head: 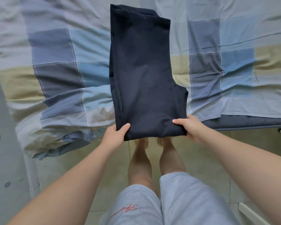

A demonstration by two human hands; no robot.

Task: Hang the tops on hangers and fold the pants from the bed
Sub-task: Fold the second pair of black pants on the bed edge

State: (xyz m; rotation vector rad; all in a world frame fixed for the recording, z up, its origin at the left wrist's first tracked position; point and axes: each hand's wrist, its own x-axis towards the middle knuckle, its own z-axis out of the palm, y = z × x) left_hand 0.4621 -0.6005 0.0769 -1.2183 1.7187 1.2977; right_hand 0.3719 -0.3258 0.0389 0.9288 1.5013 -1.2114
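The dark navy pants (143, 70) lie folded lengthwise into one long strip across the bed (55, 62). They run straight from the bed's near edge toward its far side, on top of the checked blue, grey and beige cover. Their far end lies flat on the bed with one layer stepped back from the other. The near end juts just past the bed's edge and is lifted off it.

Both hands are clamped on that near end, one at each corner. The left hand (114, 135) grips the left corner with its thumb on top of the cloth and its fingers tucked underneath. The right hand (189, 128) pinches the right corner the same way, thumb laid flat over the fabric. The hands are apart by the width of the strip.

The person stands on the tiled floor (209, 151) close against the bed's near edge, in light grey shorts (185, 200), with bare feet (143, 143) showing just below the held end.
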